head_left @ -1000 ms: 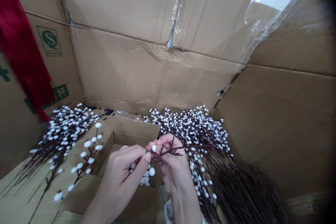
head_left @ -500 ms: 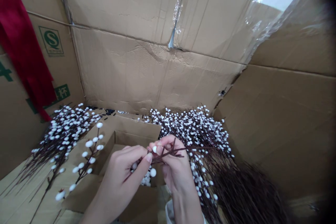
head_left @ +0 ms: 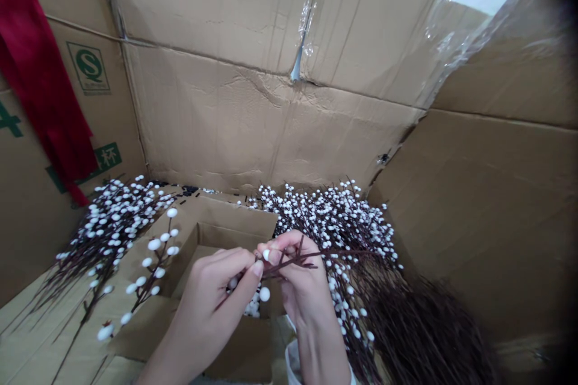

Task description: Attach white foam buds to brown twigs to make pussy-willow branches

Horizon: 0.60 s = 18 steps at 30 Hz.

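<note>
Both my hands meet low in the middle of the view, pinching a dark brown artificial sprig [head_left: 289, 263] with small white berries. My left hand [head_left: 214, 301] holds the forked twigs between thumb and fingertips, and my right hand [head_left: 295, 277] grips them just beside it. A thin stem runs right from the fork. A loose white-berried branch [head_left: 153, 264] lies left of my left hand, on the cardboard. My fingers hide the exact joint of the twigs.
A small open cardboard box [head_left: 235, 234] sits below my hands, with white berries [head_left: 251, 308] inside. Large bundles of berry branches [head_left: 332, 222] [head_left: 108, 228] and bare brown twigs [head_left: 419, 337] lie around it. Big cardboard walls [head_left: 235, 120] and a red cloth [head_left: 40, 72] surround everything.
My hands keep their hold on the sprig and barely move. The whole view shifts very slightly as my head moves.
</note>
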{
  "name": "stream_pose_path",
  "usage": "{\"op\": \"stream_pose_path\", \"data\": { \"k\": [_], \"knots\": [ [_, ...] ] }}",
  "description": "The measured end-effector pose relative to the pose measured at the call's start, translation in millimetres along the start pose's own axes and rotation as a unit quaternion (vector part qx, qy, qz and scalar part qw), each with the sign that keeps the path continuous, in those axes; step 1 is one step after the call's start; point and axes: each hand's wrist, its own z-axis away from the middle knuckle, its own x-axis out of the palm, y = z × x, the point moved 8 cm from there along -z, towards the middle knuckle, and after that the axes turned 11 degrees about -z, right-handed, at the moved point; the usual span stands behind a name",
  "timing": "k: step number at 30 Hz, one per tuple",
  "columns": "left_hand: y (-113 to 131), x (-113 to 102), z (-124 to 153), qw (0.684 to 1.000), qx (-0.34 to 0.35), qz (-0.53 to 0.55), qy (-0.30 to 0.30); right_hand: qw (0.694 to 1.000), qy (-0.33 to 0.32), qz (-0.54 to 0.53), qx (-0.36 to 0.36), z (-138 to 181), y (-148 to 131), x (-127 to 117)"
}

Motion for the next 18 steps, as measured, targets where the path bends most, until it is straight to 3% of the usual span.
{"op": "stream_pose_path", "data": {
  "k": [8, 18],
  "knots": [
    [-3.5, 1.2, -2.7, 0.998, -0.021, 0.053, -0.001, 0.999, 0.001, -0.032, 0.005, 0.4, 4.8, -0.3],
    [-4.3, -1.3, -0.8, 0.997, -0.020, 0.075, 0.004, 0.999, -0.043, 0.020, -0.008, -0.6, -6.0, 5.8]
  ]
}}
